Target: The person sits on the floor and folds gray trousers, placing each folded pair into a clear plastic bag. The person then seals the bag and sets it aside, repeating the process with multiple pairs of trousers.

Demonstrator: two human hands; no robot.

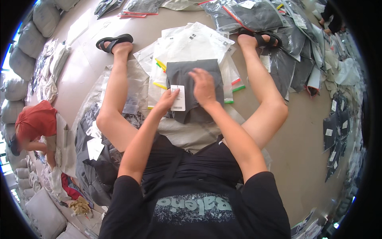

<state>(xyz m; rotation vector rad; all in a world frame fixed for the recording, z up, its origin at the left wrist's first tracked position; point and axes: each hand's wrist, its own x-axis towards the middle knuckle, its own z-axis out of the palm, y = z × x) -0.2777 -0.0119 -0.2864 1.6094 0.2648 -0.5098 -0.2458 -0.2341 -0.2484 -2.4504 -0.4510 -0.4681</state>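
From the lower frame, the bare left arm (144, 135) and right arm (235, 135) slant inward toward centre. The left hand (167, 100) pinches with thumb and fingers; the right hand (204, 90), slightly higher, bends its fingers loosely toward upper left.

The left grip (168, 100) pinches a tag (178, 102) on grey cloth (183, 75), the right grip (204, 88) over it; white bags (193, 47) lie at twelve o'clock, packed clothes (254, 16) toward one, a person (38, 121) at nine.

This looks like a garment workshop or warehouse: zip bags (197, 46), bagged clothes (256, 16) and bulging sacks (32, 38) crowd the floor (304, 133).
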